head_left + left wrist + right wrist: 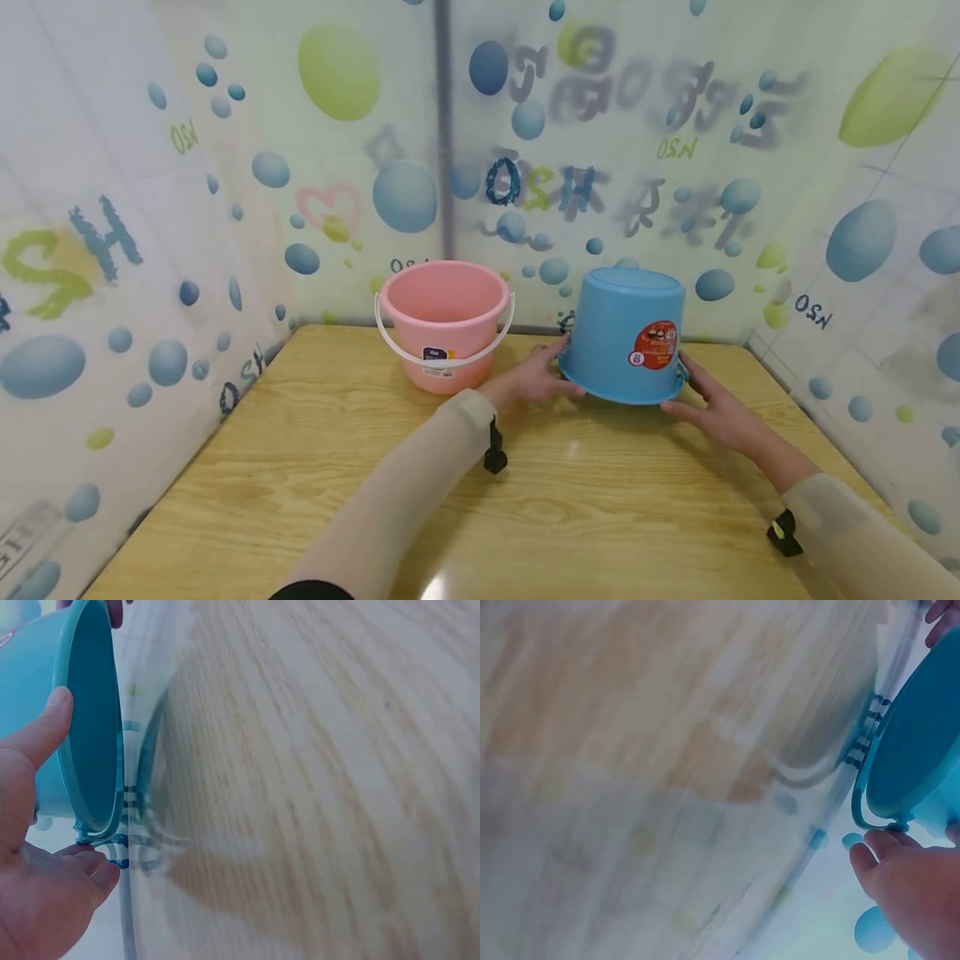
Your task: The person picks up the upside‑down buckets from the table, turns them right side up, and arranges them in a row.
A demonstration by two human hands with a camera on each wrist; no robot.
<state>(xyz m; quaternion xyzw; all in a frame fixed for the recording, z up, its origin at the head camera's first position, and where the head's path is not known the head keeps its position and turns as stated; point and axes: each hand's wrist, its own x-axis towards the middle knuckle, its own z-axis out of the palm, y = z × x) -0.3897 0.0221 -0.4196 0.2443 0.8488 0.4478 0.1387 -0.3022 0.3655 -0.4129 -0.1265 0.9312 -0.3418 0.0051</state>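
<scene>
A light-blue bucket (pixel 609 337) with a red label is upside down, its bottom facing up and its rim down, over the right half of the table. My left hand (pixel 536 377) and right hand (pixel 720 408) hold it from either side at the rim. In the left wrist view the left thumb (pixel 51 724) lies on the outside of the rim, with the fingers at the handle joint. The bucket's hollow inside (pixel 919 739) shows in the right wrist view, tilted above the table surface. Its blue handle (pixel 859 799) lies along the rim near the right fingertips.
A pink bucket (pixel 450 335) with a white handle (pixel 397 346) stands upright left of the blue one, near my left forearm. The wooden table (pixel 300 467) meets patterned curtain walls (pixel 247 183) at the back and sides.
</scene>
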